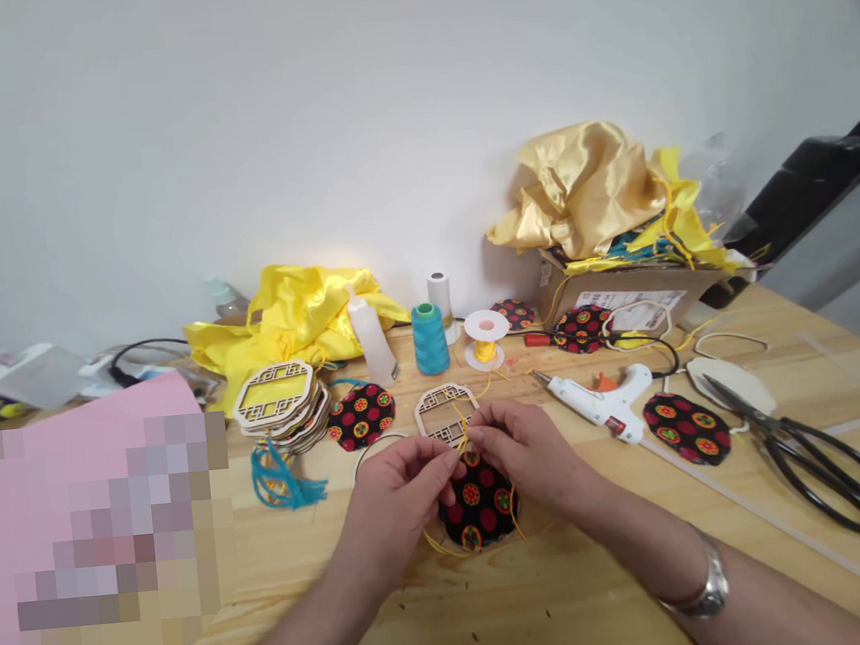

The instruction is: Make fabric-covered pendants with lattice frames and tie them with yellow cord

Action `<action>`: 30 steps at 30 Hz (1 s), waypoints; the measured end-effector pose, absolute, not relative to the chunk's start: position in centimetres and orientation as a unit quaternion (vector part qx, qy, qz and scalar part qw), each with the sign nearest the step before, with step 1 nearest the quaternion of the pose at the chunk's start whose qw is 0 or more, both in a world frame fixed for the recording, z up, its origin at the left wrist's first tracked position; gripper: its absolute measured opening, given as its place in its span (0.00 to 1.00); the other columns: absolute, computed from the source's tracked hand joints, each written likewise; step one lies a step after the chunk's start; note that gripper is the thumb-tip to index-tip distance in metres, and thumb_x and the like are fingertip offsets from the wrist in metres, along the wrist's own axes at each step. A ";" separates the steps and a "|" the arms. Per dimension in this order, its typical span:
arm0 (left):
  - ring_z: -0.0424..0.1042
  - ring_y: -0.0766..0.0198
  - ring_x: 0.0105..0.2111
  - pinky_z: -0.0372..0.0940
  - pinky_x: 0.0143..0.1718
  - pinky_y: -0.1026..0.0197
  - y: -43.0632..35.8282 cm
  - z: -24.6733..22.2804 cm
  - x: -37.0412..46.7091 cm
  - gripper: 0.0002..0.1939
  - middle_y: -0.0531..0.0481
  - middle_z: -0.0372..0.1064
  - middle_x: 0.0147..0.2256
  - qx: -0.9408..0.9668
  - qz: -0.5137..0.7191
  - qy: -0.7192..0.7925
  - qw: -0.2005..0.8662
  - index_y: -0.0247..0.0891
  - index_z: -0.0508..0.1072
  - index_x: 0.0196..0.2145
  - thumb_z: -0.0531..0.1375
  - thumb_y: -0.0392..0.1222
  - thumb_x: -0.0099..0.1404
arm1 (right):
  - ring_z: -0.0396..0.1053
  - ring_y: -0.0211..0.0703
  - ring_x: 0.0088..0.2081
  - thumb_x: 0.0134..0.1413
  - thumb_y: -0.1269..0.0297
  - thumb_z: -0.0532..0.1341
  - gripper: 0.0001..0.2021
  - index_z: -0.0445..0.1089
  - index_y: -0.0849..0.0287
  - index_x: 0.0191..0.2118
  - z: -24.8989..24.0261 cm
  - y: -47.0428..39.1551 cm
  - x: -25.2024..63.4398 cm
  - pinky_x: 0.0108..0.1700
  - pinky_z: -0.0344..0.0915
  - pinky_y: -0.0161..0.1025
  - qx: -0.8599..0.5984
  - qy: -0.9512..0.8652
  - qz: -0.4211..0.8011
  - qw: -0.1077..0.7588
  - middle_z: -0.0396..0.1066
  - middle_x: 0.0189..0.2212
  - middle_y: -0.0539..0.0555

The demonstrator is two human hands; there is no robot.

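Observation:
Yellow cord [518, 521] runs between the fingertips of both hands and trails down on either side. My left hand [406, 480] pinches the cord, fingers pressed together. Close beside it, my right hand [521, 450] pinches the cord from the other side. Below the fingers lies a black fabric-covered piece [474, 509] with red and yellow flower patterns, partly hidden by my hands. Just behind the fingertips is a cut-out lattice frame [437, 402] in pale wood. A spool of yellow cord [485, 343] stands farther back.
At right lie a white glue gun [603, 403], large black-handled scissors [810, 450] and another patterned piece [687, 428]. A blue thread cone [430, 341], squeeze bottle [372, 338] and yellow satin [294, 314] stand behind. Stacked frames [278, 401], blue tassel [285, 481] and pink sheet [96, 462] lie left; a cardboard box [623, 291], back right.

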State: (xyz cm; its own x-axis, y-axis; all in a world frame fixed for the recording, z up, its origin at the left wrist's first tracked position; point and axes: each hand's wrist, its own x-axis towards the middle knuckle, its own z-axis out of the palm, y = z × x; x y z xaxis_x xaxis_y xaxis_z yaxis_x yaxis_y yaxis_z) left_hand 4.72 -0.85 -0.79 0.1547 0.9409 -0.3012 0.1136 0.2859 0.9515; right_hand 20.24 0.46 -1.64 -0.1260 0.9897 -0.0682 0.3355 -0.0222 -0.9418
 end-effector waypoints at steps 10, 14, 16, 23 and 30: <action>0.67 0.63 0.27 0.61 0.31 0.63 -1.6 -1.2 5.0 0.05 0.52 0.70 0.25 0.656 0.341 0.521 0.427 0.40 0.75 0.26 0.59 0.40 0.56 | 0.48 0.29 0.14 0.48 0.63 0.57 0.09 0.61 0.59 0.21 -1.6 0.4 20.1 0.18 0.45 0.30 -0.480 -0.466 0.627 0.399 0.54 0.10 0.42; 0.68 0.62 0.30 0.62 0.33 0.62 -1.8 -1.5 5.0 0.06 0.51 0.70 0.28 0.716 0.341 0.484 0.370 0.41 0.75 0.28 0.58 0.36 0.58 | 0.46 0.28 0.13 0.47 0.59 0.58 0.11 0.60 0.59 0.22 -1.7 0.3 20.0 0.17 0.43 0.29 -0.457 -0.421 0.671 0.405 0.54 0.09 0.41; 0.68 0.62 0.31 0.62 0.33 0.63 -1.9 -1.6 4.9 0.06 0.50 0.70 0.28 0.732 0.341 0.475 0.349 0.41 0.75 0.29 0.57 0.36 0.59 | 0.46 0.28 0.13 0.46 0.57 0.59 0.12 0.60 0.60 0.22 -1.7 0.2 20.0 0.17 0.43 0.29 -0.449 -0.407 0.685 0.405 0.54 0.09 0.41; 0.68 0.62 0.33 0.63 0.35 0.62 -1.8 -1.8 4.8 0.08 0.49 0.69 0.30 0.759 0.329 0.463 0.318 0.41 0.75 0.31 0.55 0.35 0.61 | 0.46 0.25 0.14 0.43 0.54 0.63 0.16 0.59 0.61 0.22 -1.0 0.0 19.9 0.18 0.40 0.29 -0.403 -0.358 0.745 0.393 0.54 0.13 0.41; 0.65 0.55 0.46 0.61 0.45 0.53 -4.9 0.6 4.2 0.09 0.45 0.66 0.43 0.643 0.422 0.432 0.471 0.46 0.74 0.35 0.53 0.45 0.63 | 0.44 0.25 0.14 0.42 0.56 0.64 0.17 0.58 0.60 0.23 -1.2 0.3 20.1 0.17 0.37 0.30 -0.398 -0.339 0.743 0.418 0.53 0.14 0.41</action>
State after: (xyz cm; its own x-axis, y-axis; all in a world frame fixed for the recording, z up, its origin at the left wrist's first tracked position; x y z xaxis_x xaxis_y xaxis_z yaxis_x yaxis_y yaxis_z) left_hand 4.20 -4.94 0.65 0.2708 0.9531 0.1350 0.1575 -0.1822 0.9706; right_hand 20.13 0.31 -1.16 -0.3338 0.8909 -0.3081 -0.3522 -0.4210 -0.8359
